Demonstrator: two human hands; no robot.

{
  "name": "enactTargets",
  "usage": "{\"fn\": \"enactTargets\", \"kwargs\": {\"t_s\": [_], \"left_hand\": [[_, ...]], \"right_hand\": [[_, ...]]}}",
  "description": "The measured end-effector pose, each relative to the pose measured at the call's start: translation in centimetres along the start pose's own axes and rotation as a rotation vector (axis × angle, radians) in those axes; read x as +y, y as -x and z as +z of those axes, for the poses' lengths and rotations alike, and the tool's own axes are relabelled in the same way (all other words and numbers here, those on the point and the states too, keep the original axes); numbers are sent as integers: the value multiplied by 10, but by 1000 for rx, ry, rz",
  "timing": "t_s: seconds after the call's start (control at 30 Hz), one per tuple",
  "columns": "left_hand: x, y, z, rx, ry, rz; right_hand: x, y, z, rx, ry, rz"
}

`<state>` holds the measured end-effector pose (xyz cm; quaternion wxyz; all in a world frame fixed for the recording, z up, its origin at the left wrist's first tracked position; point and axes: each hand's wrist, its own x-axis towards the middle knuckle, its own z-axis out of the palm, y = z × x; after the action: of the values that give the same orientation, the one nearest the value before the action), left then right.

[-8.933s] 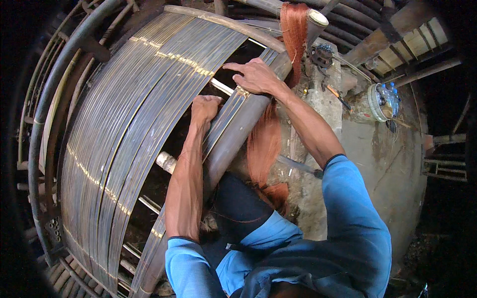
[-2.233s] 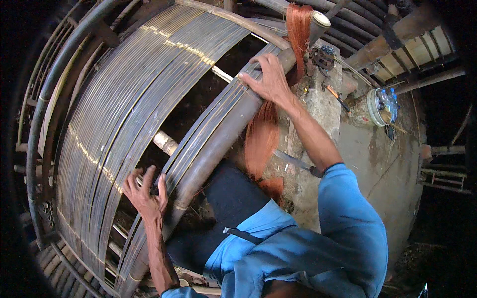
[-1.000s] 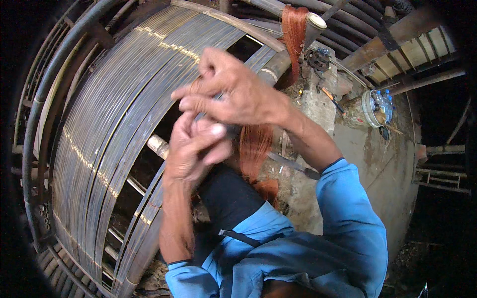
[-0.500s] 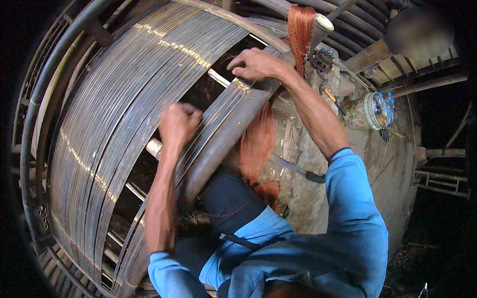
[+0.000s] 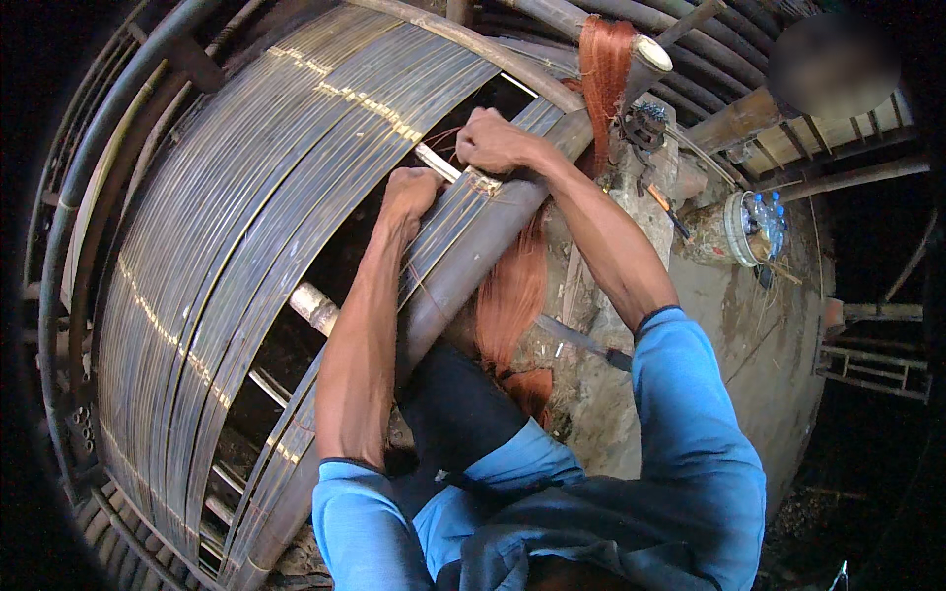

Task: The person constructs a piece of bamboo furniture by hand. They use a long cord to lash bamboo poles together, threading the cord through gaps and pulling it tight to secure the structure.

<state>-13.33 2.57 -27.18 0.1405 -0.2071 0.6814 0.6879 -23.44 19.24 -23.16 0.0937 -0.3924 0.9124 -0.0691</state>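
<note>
My right hand (image 5: 493, 143) is closed near the upper end of a narrow band of dark slats (image 5: 455, 219). A thin reddish-brown strand (image 5: 441, 138) loops out beside its fingers. Just to the left, over the gap, my left hand (image 5: 412, 189) is closed too; what its fingers hold, if anything, is hidden. A light pole (image 5: 435, 160) spans the gap between both hands. The slat band lies along a thick grey bamboo pole (image 5: 463, 266). Across the gap curves a wide panel of dark slats (image 5: 246, 187) with pale bindings.
A bundle of reddish-brown fibre (image 5: 605, 74) hangs over a pole end at the upper right, and more fibre (image 5: 512, 295) hangs below the grey pole. A bucket with bottles (image 5: 739, 227) stands at the right. Beside it lies an orange-handled knife (image 5: 667, 209). A blurred shape is at the upper right.
My left hand has moved up and right, close to my right hand. My right hand's fingers, stretched out before, are now curled in, with a reddish strand beside them.
</note>
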Motion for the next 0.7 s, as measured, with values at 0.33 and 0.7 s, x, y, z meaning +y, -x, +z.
{"fn": "enactTargets", "kwargs": {"t_s": [0.33,0.7], "left_hand": [[6,98,-54,218,-622,373],[-11,103,-28,291,-624,160]], "right_hand": [[114,302,-63,800,-2236,-119],[173,737,-183,1969,-1533,248]]}}
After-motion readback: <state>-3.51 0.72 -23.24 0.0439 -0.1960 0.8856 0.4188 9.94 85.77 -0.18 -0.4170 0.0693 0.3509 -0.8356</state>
